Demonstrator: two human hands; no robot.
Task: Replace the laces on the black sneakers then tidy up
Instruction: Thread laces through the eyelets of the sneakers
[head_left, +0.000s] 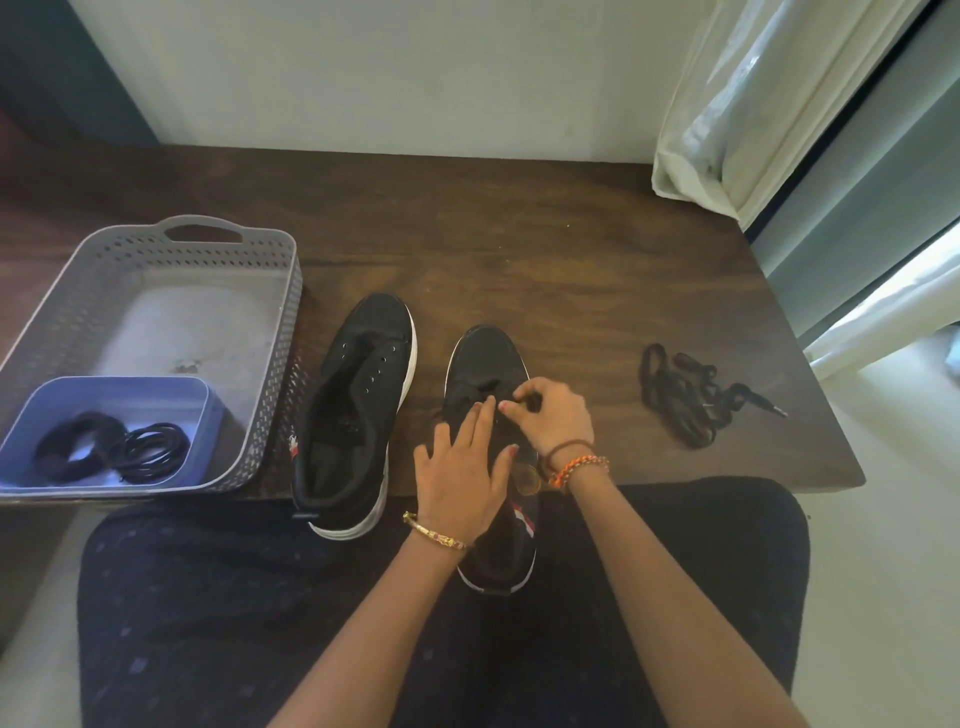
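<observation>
We're on the right sneaker (491, 364) at table centre, the left hand (460, 475) spread flat pinning its tongue, the right hand (553, 410) pinching the lace (485, 385) toward twelve o'clock; we'd feed it straight, without twists.

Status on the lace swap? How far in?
Done: the left sneaker has bare eyelets, and a loose lace lies on the table.
In hand: the left hand rests flat on the right sneaker while the right hand pinches its lace.
Left: the coiled laces still sit in the blue tub inside the grey basket; both shoes need lacing, then tidying.
</observation>
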